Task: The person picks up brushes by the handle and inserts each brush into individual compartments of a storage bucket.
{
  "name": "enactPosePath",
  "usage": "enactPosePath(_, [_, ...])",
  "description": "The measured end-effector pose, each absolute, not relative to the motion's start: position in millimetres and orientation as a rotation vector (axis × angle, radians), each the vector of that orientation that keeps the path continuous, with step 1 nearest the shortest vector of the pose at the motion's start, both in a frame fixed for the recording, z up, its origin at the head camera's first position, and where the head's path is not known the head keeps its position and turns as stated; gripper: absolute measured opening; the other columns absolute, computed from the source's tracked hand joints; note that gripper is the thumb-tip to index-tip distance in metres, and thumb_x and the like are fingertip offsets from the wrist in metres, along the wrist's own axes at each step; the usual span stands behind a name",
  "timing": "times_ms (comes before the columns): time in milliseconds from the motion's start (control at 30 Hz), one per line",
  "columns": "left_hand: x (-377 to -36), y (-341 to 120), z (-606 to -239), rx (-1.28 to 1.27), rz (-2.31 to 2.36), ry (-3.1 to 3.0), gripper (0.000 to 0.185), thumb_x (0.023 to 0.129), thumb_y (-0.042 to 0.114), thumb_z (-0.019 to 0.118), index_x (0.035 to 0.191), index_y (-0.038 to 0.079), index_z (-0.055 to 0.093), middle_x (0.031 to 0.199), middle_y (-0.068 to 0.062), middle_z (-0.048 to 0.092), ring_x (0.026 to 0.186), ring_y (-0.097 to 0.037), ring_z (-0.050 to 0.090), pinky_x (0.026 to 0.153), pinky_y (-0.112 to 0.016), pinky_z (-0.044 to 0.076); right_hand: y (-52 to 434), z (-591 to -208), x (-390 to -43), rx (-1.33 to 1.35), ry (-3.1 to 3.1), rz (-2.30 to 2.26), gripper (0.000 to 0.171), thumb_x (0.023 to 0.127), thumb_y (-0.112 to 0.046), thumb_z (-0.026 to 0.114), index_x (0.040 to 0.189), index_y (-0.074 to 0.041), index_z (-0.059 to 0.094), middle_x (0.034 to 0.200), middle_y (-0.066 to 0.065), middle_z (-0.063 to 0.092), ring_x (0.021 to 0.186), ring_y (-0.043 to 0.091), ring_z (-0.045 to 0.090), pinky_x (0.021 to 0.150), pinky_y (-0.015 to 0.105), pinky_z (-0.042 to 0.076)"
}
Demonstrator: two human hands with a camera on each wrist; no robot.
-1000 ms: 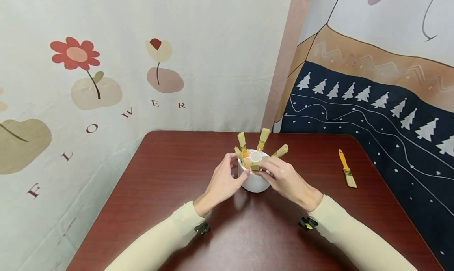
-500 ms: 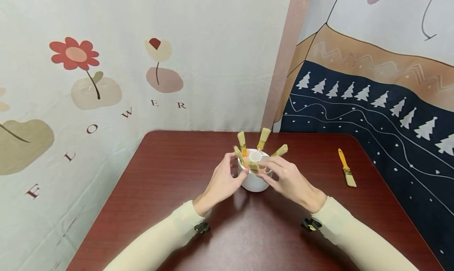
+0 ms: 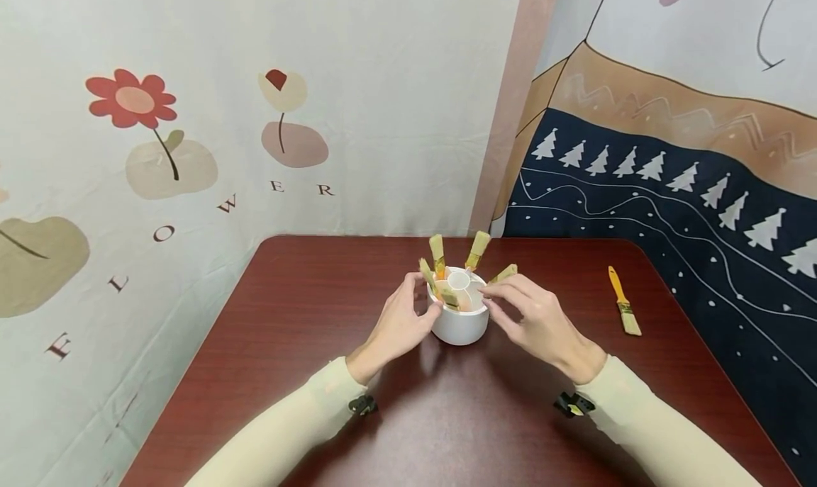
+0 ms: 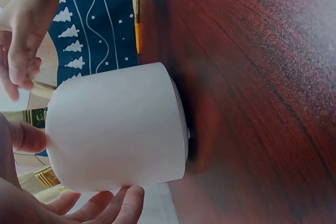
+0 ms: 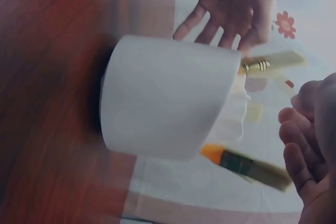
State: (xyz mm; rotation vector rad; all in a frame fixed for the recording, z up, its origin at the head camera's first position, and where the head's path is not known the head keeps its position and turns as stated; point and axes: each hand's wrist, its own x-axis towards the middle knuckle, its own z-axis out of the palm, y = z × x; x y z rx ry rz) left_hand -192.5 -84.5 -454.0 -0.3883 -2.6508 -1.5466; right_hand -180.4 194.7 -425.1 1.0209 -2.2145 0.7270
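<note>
From the head view, a white round holder point(image 3: 459, 318) stood in the middle of the dark red desk point(image 3: 287, 345), with 5 paintbrushes point(image 3: 477, 249) standing bristles-up in its compartments. The left hand point(image 3: 398, 324) rested against the holder's left wall, its grip loose, fingers lightly bent along the side and the thumb at the rim. The right hand point(image 3: 539, 320) hung just to the right of the holder, its fingertips at the rim beside the rightmost brush point(image 3: 504, 273); whether that grip actually pinched the brush could not be told. 1 loose yellow-handled brush point(image 3: 623, 303) lay well apart on the right side of the desk.

In the left wrist view, the holder point(image 4: 118, 127) filled the middle of the picture, the left fingers point(image 4: 113, 205) spread along its wall, touching it without closing around it. The loose brush point(image 4: 137, 22) showed far off.

In the right wrist view, the holder point(image 5: 168, 95) stood on the desk, the left hand point(image 5: 236, 3) open behind it. The right fingers point(image 5: 310, 150) were curled, clear of the wall.
</note>
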Motion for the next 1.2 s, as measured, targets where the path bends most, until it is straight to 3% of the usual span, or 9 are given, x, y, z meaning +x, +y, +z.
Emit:
enactPosePath(133, [-195, -85, -454, -0.371, -1.536, -2.676, 0.053, 0.106, 0.023, 0.072, 0.155, 0.009, 0.059, 0.147, -0.016, 0.077, 0.132, -0.030, 0.079, 0.117, -0.051, 0.062, 206, -422, -181, 0.999, -2.155, 0.757, 0.023, 0.104, -0.012, 0.088, 0.126, -0.007, 0.086, 0.114, 0.006, 0.084, 0.103, 0.019, 0.076, 0.104, 0.011, 0.059])
enactPosePath(233, [-197, -85, -454, -0.375, -1.551, -2.676, 0.052, 0.106, 0.022, 0.069, 0.156, 0.011, 0.059, 0.147, -0.014, 0.077, 0.133, -0.029, 0.078, 0.117, -0.052, 0.062, 215, -421, -184, 0.972, -2.084, 0.772, 0.020, 0.111, -0.019, 0.079, 0.124, -0.006, 0.087, 0.111, 0.007, 0.084, 0.102, 0.021, 0.077, 0.110, 0.007, 0.053])
enactPosePath(367, [-200, -85, -455, -0.395, -1.580, -2.660, 0.053, 0.107, 0.022, 0.066, 0.158, 0.012, 0.060, 0.147, -0.016, 0.078, 0.133, -0.032, 0.078, 0.117, -0.055, 0.062, 228, -418, -188, 0.913, -2.015, 0.799, 0.022, 0.102, -0.008, 0.081, 0.122, -0.004, 0.087, 0.110, 0.009, 0.085, 0.099, 0.023, 0.077, 0.111, 0.005, 0.051])
enactPosePath(467, [-202, -85, -455, -0.405, -1.589, -2.652, 0.052, 0.108, 0.022, 0.064, 0.159, 0.012, 0.061, 0.149, -0.016, 0.077, 0.135, -0.034, 0.078, 0.117, -0.057, 0.062, 238, -417, -190, 0.845, -2.016, 0.801, 0.028, 0.095, -0.001, 0.083, 0.122, -0.005, 0.088, 0.110, 0.009, 0.086, 0.095, 0.022, 0.076, 0.104, 0.004, 0.051])
enactPosePath(667, [-202, -85, -453, -0.404, -1.580, -2.652, 0.055, 0.109, 0.021, 0.063, 0.163, 0.012, 0.060, 0.158, -0.014, 0.072, 0.139, -0.035, 0.076, 0.119, -0.057, 0.061, 261, -421, -195, 0.746, -2.051, 0.766, 0.028, 0.096, -0.003, 0.083, 0.123, -0.007, 0.089, 0.107, 0.009, 0.086, 0.088, 0.018, 0.071, 0.090, 0.008, 0.052])
enactPosePath(933, [-198, -83, -451, -0.383, -1.579, -2.623, 0.063, 0.106, 0.018, 0.067, 0.168, 0.010, 0.055, 0.165, -0.018, 0.066, 0.146, -0.039, 0.071, 0.122, -0.057, 0.059, 288, -432, -203, 0.679, -2.036, 0.734, 0.023, 0.097, -0.002, 0.081, 0.118, -0.006, 0.090, 0.102, 0.010, 0.085, 0.087, 0.020, 0.070, 0.090, 0.004, 0.047])
enactPosePath(1100, [-192, -82, -452, -0.352, -1.561, -2.608, 0.071, 0.102, 0.015, 0.071, 0.169, 0.006, 0.049, 0.164, -0.019, 0.065, 0.147, -0.035, 0.068, 0.116, -0.055, 0.063, 306, -438, -205, 0.605, -2.091, 0.713, 0.023, 0.097, 0.000, 0.081, 0.118, -0.005, 0.089, 0.101, 0.011, 0.082, 0.089, 0.015, 0.067, 0.084, 0.003, 0.045])
enactPosePath(1200, [-187, -80, -453, -0.323, -1.528, -2.607, 0.074, 0.099, 0.016, 0.075, 0.168, 0.006, 0.048, 0.163, -0.019, 0.064, 0.148, -0.035, 0.067, 0.120, -0.055, 0.060, 318, -443, -205, 0.540, -2.153, 0.707, 0.024, 0.098, 0.002, 0.082, 0.120, -0.005, 0.088, 0.102, 0.012, 0.081, 0.090, 0.009, 0.066, 0.086, 0.000, 0.044])
